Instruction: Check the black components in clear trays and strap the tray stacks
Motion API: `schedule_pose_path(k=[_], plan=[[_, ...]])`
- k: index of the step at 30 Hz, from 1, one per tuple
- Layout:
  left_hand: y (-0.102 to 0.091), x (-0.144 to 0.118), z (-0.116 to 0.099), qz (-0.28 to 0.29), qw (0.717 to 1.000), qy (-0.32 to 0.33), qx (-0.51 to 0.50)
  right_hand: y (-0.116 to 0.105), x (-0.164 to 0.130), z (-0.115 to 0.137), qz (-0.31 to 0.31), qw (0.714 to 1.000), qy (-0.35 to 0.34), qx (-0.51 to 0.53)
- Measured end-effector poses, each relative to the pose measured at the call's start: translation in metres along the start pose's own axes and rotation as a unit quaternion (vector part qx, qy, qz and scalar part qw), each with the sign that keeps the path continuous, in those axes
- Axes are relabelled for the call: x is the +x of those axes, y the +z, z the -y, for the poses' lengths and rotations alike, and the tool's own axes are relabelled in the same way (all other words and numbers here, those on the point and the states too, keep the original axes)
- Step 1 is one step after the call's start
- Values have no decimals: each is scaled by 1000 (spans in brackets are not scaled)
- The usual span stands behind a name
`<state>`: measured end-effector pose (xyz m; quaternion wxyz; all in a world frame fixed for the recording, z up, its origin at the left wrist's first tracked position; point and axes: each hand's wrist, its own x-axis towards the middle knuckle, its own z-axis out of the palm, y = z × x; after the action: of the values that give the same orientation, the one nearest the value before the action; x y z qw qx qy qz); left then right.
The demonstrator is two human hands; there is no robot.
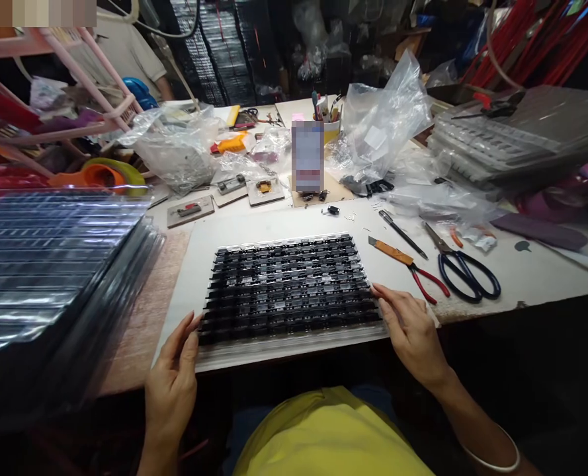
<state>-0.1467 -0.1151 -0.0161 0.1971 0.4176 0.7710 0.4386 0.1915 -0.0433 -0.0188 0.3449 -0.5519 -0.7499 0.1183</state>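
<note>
Both hands rest open at the edges of a tray of small black parts on the workbench.

The clear plastic tray filled with rows of black components (pixel 288 287) lies on a white board (pixel 199 254), directly before the person. Left hand (pixel 174 373), fingers extended, touches the tray's near-left corner; right hand (pixel 410 327), fingers extended, touches its right edge. Red-handled pliers (pixel 413 268) and dark-handled scissors (pixel 460 264) lie just right.

Between my two hands lies a flat clear plastic tray (pixel 288 284), its rows packed with small black parts. My left grip (pixel 174 370) touches its near left corner with loose fingers; my right grip (pixel 410 327) rests at its right edge.
</note>
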Motion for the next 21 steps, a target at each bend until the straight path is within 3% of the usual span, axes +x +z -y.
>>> schedule_pose_path(k=[5, 13, 17, 21], plan=[[-7, -12, 0, -7, 997, -54, -49, -6, -13, 7, -5, 1000, 14, -5], [-32, -43, 1, 14, 994, -109, -17, -32, -42, 3, 5, 991, 133, 7], [-35, -40, 5, 26, 998, -46, 34, -35, -38, -5, 29, 991, 132, -15], [-29, -28, -9, 30, 982, 126, 134, -39, -28, -10, 35, 992, 121, -18]])
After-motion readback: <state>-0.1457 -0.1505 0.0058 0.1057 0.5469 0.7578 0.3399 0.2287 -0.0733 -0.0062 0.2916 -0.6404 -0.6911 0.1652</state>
